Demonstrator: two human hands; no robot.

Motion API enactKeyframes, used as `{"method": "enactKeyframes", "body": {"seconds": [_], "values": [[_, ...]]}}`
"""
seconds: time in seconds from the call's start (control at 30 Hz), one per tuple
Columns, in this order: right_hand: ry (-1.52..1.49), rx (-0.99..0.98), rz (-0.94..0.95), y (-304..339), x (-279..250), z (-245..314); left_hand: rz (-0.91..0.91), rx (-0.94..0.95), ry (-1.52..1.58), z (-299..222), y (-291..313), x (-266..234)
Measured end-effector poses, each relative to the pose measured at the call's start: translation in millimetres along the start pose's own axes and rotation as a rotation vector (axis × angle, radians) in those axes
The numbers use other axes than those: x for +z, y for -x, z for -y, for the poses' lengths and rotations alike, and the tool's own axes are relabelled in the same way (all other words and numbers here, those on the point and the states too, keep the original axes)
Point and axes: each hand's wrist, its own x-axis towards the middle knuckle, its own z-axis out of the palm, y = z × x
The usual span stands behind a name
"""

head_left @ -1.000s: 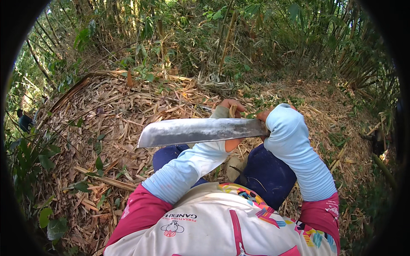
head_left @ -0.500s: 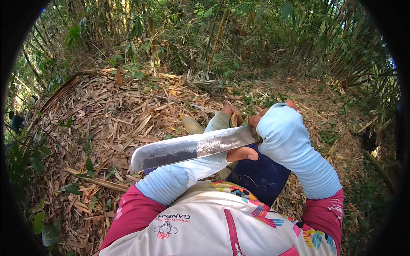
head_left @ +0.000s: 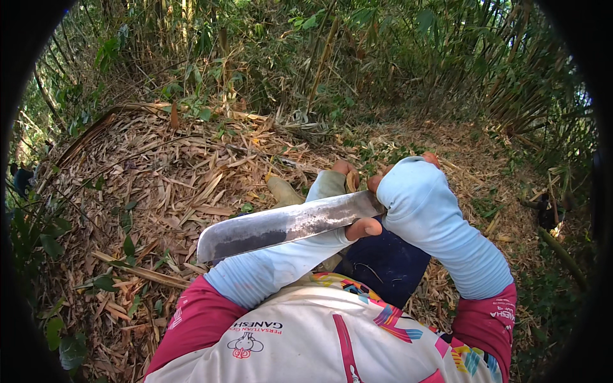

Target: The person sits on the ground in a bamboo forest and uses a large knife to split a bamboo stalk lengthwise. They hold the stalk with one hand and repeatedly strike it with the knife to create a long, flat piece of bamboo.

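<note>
A broad machete [head_left: 281, 228] lies slantwise in front of my body, its blade pointing left and its dark, worn metal catching the light. My right hand [head_left: 380, 180], in a pale blue sleeve cover reaching over its back, is closed at the handle end; the handle itself is hidden. Under the blade is my left hand [head_left: 363, 228], the thumb showing below the near edge and fingertips beyond the far one. Next to those fingertips is a small tan curved piece [head_left: 352, 182]. The blade covers the left palm, so what it grips cannot be made out.
Dry bamboo leaves [head_left: 172, 185] cover the ground, with a split bamboo strip [head_left: 143, 273] at the left. Dense bamboo stands at the back. A tan shoe [head_left: 284, 191] and dark blue trousers [head_left: 383, 263] show below my hands. A green stem [head_left: 563, 256] leans at the right.
The machete and both hands have shifted slightly left. The left thumb sits a little nearer the blade, and the blade tip has dipped slightly toward me.
</note>
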Motion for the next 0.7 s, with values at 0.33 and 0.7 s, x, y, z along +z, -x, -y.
{"method": "enactKeyframes", "body": {"seconds": [0.33,0.7], "values": [[0.034,0.131,0.065,-14.5,-0.4,-3.8,-0.082,0.261,-0.599,15.9,-21.6,-18.7],[-0.281,0.505,-0.146,-33.1,27.0,-38.9,-0.189,0.136,-0.808,12.5,-11.4,-13.2]]}}
